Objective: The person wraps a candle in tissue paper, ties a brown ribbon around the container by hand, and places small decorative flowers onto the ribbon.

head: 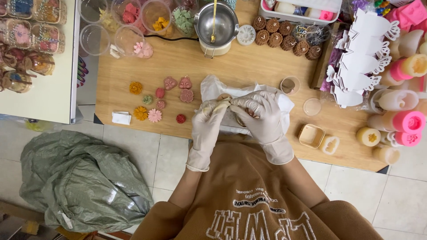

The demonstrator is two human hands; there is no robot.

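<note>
While gloved hands (pixel 235 111) pinch, mould (pixel 223 96) sideways

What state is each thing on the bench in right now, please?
left hand: gloved, gripping small mould
right hand: gloved, gripping small mould
small mould: held between both hands, mostly hidden
metal pot: open, stick inside
wax flowers: loose on table

The small pale moulded piece (pixel 223 98) pinched between the white-gloved left hand (pixel 209 120) and the white-gloved right hand (pixel 260 116) is mostly covered by fingers, so its shape cannot be told. The crumpled white plastic sheet (pixel 213 86) beneath is partly hidden by both hands. The clear tubs of coloured wax pieces (pixel 133 13) and the white plastic tray (pixel 307 9) are cut off by the top edge. The pink and cream cylinder moulds (pixel 409 122) run off the right edge.
</note>
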